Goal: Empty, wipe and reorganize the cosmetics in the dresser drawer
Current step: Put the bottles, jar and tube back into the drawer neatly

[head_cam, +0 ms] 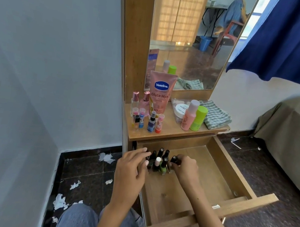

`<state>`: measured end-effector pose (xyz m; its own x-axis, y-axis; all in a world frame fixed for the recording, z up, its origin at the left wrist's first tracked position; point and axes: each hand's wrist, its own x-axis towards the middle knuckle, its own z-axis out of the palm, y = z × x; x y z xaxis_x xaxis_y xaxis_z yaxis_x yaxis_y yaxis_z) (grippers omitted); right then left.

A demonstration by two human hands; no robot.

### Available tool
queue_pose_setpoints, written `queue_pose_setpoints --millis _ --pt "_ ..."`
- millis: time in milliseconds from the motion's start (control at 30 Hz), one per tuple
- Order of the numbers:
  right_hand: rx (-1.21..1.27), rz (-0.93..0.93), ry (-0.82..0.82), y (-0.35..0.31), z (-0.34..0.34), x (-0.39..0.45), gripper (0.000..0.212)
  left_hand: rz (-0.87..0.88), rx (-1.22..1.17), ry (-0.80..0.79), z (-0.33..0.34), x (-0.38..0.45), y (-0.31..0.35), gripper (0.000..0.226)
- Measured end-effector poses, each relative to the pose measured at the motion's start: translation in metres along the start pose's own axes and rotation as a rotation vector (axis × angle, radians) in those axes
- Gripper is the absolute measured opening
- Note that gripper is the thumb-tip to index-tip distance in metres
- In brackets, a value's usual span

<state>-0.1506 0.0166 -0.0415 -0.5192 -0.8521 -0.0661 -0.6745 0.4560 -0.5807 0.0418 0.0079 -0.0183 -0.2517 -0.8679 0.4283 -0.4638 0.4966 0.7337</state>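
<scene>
The wooden drawer (219, 172) stands pulled out under the dresser top. At its back left corner stands a cluster of several nail polish bottles (160, 162) with black caps, one white-capped, one green. My left hand (131, 168) rests against the cluster's left side, fingers curved on the bottles. My right hand (186, 166) pinches a black-capped nail polish bottle (174, 159) at the cluster's right edge. On the dresser top (169, 130) stand a pink Vaseline tube (161, 93), small perfume bottles (143, 112), a pink bottle (189, 115), a green-capped bottle (199, 118) and a striped cloth (215, 115).
A mirror (193, 37) rises behind the dresser top. A grey wall is on the left, a bed (295, 136) and blue curtain (292, 37) on the right. White paper scraps (61, 201) lie on the dark floor. My knee in jeans (78, 220) is below the drawer front.
</scene>
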Motion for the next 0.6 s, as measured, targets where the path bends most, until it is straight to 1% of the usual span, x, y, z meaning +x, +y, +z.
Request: queue_pose_setpoints --millis 100,267,333,400,433,500,600 --pt "-0.008 -0.03 -0.034 -0.001 0.001 -0.001 0.009 -0.008 0.01 -0.009 0.002 0.001 0.001 0.03" --pt "-0.028 -0.059 -0.056 0.002 0.0 -0.001 0.014 -0.004 0.014 -0.015 0.003 0.005 0.003 0.029" --pt "-0.04 -0.065 -0.068 0.001 -0.001 -0.001 0.018 -0.004 0.01 -0.009 0.002 0.006 0.002 0.029" --pt "-0.089 -0.059 -0.071 0.001 -0.004 -0.004 0.027 0.003 0.015 0.008 0.001 0.01 0.001 0.028" --pt "-0.127 -0.047 -0.052 0.001 -0.007 -0.007 0.032 0.006 0.019 0.027 0.0 0.013 0.002 0.028" --pt "-0.139 -0.034 0.063 -0.002 -0.011 -0.016 0.035 0.005 0.023 0.086 -0.003 0.021 0.002 0.029" --pt "0.098 -0.147 0.303 -0.016 -0.008 -0.039 0.018 0.004 0.08 0.19 -0.008 0.04 0.0 0.033"
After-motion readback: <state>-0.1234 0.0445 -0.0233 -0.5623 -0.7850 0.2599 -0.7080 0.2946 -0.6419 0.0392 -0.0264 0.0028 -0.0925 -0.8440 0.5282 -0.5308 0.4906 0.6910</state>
